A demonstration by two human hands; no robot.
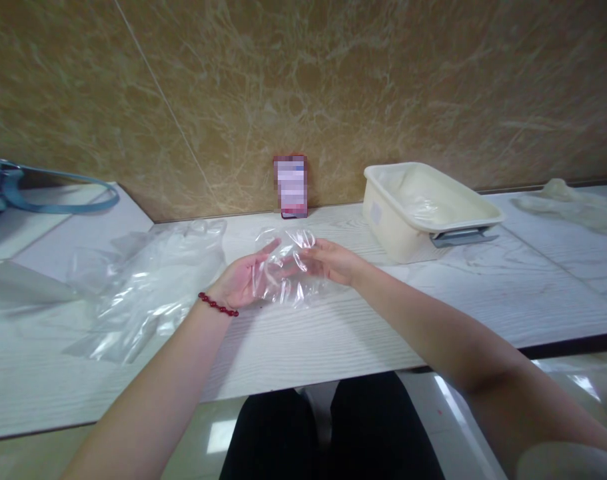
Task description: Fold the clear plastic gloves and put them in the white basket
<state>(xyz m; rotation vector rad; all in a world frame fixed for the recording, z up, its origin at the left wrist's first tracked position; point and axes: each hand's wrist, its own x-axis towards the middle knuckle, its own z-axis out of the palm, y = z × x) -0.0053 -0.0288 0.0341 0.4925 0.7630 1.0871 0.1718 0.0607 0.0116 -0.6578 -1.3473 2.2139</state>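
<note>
A crumpled clear plastic bag (290,287) is held between my two hands above the table. My left hand (240,280), with a red bead bracelet at the wrist, grips its left side, palm turned up and thumb stretched along the edge. My right hand (336,261) grasps the bag from the right, its fingertips seen blurrily through the film. To the left of my hands lies a spread pile of clear plastic bags (153,287), flat on the tabletop.
A phone (293,187) leans against the brown marbled wall. At right stands a cream plastic bin (398,233) with a grey latch and clear plastic inside. Farther right lies a crumpled translucent bag (568,203). A blue strap (68,208) rests at far left on the white table (303,347).
</note>
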